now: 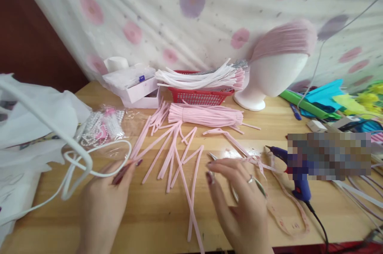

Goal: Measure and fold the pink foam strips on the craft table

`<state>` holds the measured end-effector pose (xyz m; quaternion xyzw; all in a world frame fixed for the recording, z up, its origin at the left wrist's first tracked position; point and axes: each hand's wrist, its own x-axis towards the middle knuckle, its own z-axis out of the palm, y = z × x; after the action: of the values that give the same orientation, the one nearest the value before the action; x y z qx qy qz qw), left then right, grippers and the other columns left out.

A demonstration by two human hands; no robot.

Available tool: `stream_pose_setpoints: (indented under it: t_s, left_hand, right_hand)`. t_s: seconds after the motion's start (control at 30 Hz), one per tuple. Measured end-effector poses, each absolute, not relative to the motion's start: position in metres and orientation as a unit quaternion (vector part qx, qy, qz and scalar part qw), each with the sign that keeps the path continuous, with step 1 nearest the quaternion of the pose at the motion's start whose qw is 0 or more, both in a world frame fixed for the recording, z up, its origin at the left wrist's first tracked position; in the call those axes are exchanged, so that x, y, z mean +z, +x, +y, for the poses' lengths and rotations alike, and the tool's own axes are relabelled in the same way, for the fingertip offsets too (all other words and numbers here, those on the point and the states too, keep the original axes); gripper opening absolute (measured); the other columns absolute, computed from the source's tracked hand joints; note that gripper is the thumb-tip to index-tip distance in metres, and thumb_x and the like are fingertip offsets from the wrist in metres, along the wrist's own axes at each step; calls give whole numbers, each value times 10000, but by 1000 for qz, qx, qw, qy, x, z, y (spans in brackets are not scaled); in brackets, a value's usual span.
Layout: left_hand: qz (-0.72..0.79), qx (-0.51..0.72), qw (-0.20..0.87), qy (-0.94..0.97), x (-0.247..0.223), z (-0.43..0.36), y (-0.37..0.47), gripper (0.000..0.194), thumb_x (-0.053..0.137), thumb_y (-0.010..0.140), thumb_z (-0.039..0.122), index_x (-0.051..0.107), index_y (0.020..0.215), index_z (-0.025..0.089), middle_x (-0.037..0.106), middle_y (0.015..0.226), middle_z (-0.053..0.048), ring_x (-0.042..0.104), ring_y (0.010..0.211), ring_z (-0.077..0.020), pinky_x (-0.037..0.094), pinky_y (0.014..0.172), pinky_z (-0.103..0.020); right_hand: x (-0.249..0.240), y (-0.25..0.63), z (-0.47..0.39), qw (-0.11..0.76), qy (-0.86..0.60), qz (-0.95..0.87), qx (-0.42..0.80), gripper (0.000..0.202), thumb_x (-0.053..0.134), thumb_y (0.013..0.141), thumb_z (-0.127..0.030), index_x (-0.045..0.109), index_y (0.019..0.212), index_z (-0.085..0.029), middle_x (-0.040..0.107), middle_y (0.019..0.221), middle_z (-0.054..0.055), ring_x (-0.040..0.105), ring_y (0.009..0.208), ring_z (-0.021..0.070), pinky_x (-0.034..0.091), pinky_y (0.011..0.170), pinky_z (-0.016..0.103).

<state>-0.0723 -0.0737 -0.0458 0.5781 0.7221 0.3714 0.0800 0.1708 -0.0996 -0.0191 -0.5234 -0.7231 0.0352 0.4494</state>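
My left hand is closed at the left. Its fingertips pinch the lower end of pink pipe cleaners, beside a looped white cable. How many are in the grip I cannot tell. To the right, my right hand is palm down, thumb and forefinger drawn in around a pair of scissors. The scissors' tip points up and left, and the hand covers most of their middle. Bent and straight pink pipe cleaners lie loose on the wooden table between my hands. Behind them rests a thick pink pipe cleaner bundle.
A red basket with white and pink stems stands behind, next to a white foam head. Bagged beads and the white cable are at left. A blue glue gun and measuring tape lie at right.
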Motion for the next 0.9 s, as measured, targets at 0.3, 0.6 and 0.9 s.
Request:
stream_pose_setpoints:
  t_s: [0.3, 0.6, 0.9]
  left_hand:
    - [507, 416, 360, 664, -50, -91, -28, 309, 597, 876, 405, 753, 651, 261, 714, 630, -37, 676, 576, -223, 551, 518, -289]
    - [564, 361, 376, 641, -53, -92, -55, 265, 668, 799, 523, 814, 772, 304, 786, 737, -23, 725, 631, -225, 559, 514, -241]
    - [577, 339, 354, 654, -53, -99, -62, 306, 623, 840, 527, 779, 756, 277, 757, 745, 8, 702, 669, -188, 536, 533, -218]
  right_hand:
    - [-16, 135, -95, 243, -432, -865, 80, 322, 573, 983, -326, 619, 1226, -119, 756, 931, 113, 709, 867, 269, 558, 814, 408]
    - [-9, 199, -81, 164, -617, -766, 72, 174, 591, 935, -313, 713, 1003, -209, 683, 609, 18, 662, 570, 215, 401, 565, 270]
    - [-14, 250, -7, 137, -784, -605, 26, 208, 571, 899, -267, 730, 976, -158, 748, 826, 105, 675, 752, 250, 378, 605, 270]
